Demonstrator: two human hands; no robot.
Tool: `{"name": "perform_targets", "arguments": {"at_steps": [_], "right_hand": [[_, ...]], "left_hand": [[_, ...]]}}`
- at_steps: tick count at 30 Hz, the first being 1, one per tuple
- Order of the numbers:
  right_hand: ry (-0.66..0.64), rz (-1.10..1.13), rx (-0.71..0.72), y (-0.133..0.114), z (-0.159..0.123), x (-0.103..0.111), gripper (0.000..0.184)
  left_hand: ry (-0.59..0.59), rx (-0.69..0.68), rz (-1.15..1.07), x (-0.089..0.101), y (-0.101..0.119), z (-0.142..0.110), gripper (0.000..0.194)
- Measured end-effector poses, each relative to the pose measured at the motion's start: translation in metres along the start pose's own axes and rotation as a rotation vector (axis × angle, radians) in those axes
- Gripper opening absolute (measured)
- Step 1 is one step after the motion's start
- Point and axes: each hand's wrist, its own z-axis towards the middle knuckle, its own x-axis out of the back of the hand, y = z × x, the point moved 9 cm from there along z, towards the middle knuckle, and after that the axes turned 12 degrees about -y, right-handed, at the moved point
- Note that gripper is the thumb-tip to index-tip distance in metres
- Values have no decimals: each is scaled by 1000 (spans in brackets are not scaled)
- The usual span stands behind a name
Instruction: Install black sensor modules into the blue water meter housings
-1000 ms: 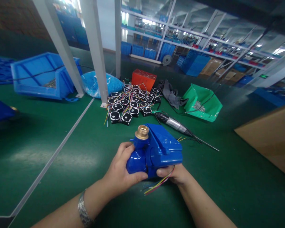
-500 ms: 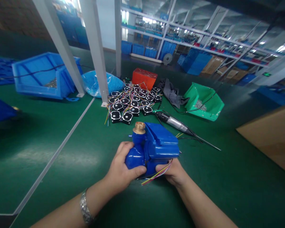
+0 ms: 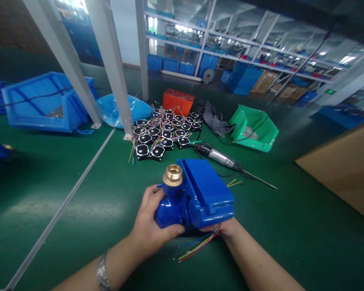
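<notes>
Left hand: the left hand [image 3: 150, 226] is curled around the rounded lower body of the pump [image 3: 197, 198], thumb across its near side, fingers closed on it.
Right hand: the right hand [image 3: 226, 228] is mostly hidden under the pump's box-shaped side; it looks to be gripping from beneath, fingers out of sight.
Pump: blue, held in both hands just above the mat [image 3: 79, 210], brass fitting [image 3: 172, 174] pointing up and away.
Wires: coloured wires [image 3: 197, 244] hang loose from under the pump, near the right hand.
Risk, wires: they could get pinched under the housing or snagged by a finger if the pump is turned or set down carelessly.
Risk, grip: the smooth round body may slip in the left hand, since the right hand only props it from below.
Driver: an electric driver [image 3: 218, 155] lies on the mat beyond the pump, its cable trailing right; the cable could catch the pump if it swings that way.
Modules: a heap of black modules [image 3: 165, 131] with coloured leads lies further off.
Bins: a green bin [image 3: 255, 129] with screws to the right, a red box [image 3: 178, 101] behind the heap, a blue bin [image 3: 44, 101] far left.
Cloth: a grey cloth [image 3: 214, 119] between red box and green bin.
</notes>
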Motion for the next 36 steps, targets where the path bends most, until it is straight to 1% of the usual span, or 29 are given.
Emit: {"name": "perform_targets", "arguments": {"at_steps": [4, 7, 9, 11, 13, 16, 21, 26, 29, 32, 36], "right_hand": [[-24, -73, -45, 6, 0, 3, 67], [-32, -136, -58, 9, 0, 6, 74], [-1, -194, -83, 12, -1, 10, 83], [34, -200, -95, 14, -2, 12, 89], [42, -145, -85, 13, -2, 10, 85], [29, -81, -67, 8, 0, 4, 72], [42, -78, -49, -1, 3, 2, 68], [-5, -57, -55, 1, 4, -2, 61], [-22, 25, -65, 6, 5, -4, 64], [-50, 113, -71, 11, 7, -8, 68], [-33, 104, -84, 13, 7, -8, 73]], "left_hand": [[-25, 16, 0, -2, -4, 1, 64], [-36, 55, -7, -4, -10, 1, 67], [-29, 61, -5, -4, -11, 1, 67], [-20, 27, 9, -3, -9, 1, 66], [-17, -25, 37, -3, -5, 0, 67], [-17, -63, 71, -3, -3, 0, 69], [-27, -81, 64, -3, 0, 1, 70], [-43, -105, 110, -3, 7, 3, 72], [-29, -126, 163, -3, 10, 2, 76], [-14, -142, 186, -2, 14, 3, 73], [-28, -112, 176, 2, 13, 6, 67]]}}
